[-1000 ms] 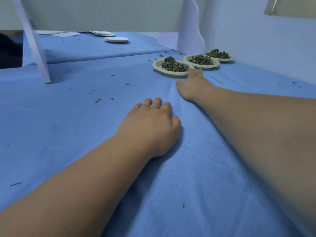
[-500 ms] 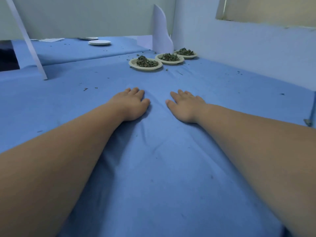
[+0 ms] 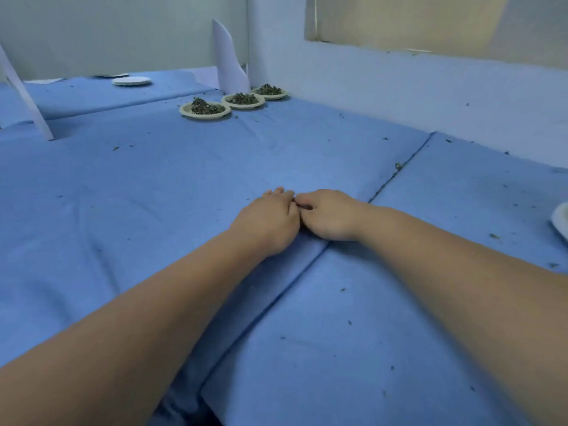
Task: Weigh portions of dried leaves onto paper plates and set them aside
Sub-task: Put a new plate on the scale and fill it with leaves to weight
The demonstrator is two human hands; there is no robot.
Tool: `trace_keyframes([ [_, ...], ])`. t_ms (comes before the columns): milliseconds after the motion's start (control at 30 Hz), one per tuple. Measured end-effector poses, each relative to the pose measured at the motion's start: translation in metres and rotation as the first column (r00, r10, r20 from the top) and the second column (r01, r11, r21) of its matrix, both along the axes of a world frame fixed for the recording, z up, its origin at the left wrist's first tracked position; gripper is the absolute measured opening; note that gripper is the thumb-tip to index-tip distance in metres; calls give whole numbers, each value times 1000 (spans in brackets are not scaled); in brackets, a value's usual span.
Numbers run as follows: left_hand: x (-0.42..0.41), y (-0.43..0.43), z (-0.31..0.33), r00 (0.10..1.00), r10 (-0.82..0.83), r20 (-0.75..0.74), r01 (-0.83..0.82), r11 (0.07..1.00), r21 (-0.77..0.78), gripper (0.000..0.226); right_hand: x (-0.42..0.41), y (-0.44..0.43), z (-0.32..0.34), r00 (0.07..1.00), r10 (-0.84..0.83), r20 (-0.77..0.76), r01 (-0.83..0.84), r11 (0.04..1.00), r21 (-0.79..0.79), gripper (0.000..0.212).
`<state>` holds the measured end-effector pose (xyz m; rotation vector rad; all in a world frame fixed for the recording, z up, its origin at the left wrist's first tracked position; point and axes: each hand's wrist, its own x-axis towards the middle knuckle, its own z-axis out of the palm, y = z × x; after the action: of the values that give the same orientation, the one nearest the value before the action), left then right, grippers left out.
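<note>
A: What is on the far left?

B: A white slanted strip stands on the blue cloth that covers the bench. Behind it, far back, lies an empty white plate.

A: And a bit more to the right?

B: Three paper plates sit in a row at the back, each with a pile of dried leaves. The near plate comes first, then the middle plate, then the far plate by the wall. They sit just beside each other. A curved white sheet stands up behind them.

A: Where are the hands?

B: In the middle, well apart from the plates. The left hand lies palm down on the cloth, fingers loose, and holds nothing. The right hand is just beside it and touches it. Its fingers are curled in. There is something small and dark where the fingers meet, but I cannot tell if it is being pinched.

A: What else is on the right?

B: A seam runs across the cloth. Little leaf bits are scattered there. At the right edge, part of another white plate peeks in.
</note>
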<state>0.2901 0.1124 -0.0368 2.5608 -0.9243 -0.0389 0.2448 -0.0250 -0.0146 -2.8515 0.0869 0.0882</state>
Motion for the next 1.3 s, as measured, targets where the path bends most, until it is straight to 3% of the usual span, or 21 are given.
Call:
trace_keyframes([
  [133, -62, -44, 25, 997, -79, 19, 81, 985, -155, 42, -81, -22, 4, 947, -231, 225, 170, 951, 259, 29],
  [333, -148, -118, 49, 924, -352, 151, 384, 848, -365, 46, -211, -81, 25, 790, -481, 379, 329, 855, 400, 26],
  [467, -190, -171, 54, 860, -466, 206, 508, 760, -406, 48, -307, -121, 25, 659, -605, 447, 434, 791, 431, 42],
  [667, -235, -249, 75, 719, -592, 365, 692, 662, -289, 51, -408, -183, 13, 471, -731, 494, 680, 657, 325, 47],
  [767, -239, -284, 95, 635, -590, 498, 723, 681, -115, 51, -435, -200, 3, 442, -705, 555, 761, 622, 184, 46],
  [867, -234, -307, 114, 613, -595, 520, 697, 717, -3, 46, -444, -210, -3, 402, -725, 559, 804, 572, 163, 38],
  [1067, -241, -317, 125, 649, -540, 535, 590, 802, 95, 21, -433, -200, -7, 297, -695, 655, 753, 592, 288, 44],
  [1300, -239, -318, 138, 530, -561, 636, 543, 801, 253, 21, -432, -209, -10, 232, -712, 663, 768, 552, 325, 36],
])
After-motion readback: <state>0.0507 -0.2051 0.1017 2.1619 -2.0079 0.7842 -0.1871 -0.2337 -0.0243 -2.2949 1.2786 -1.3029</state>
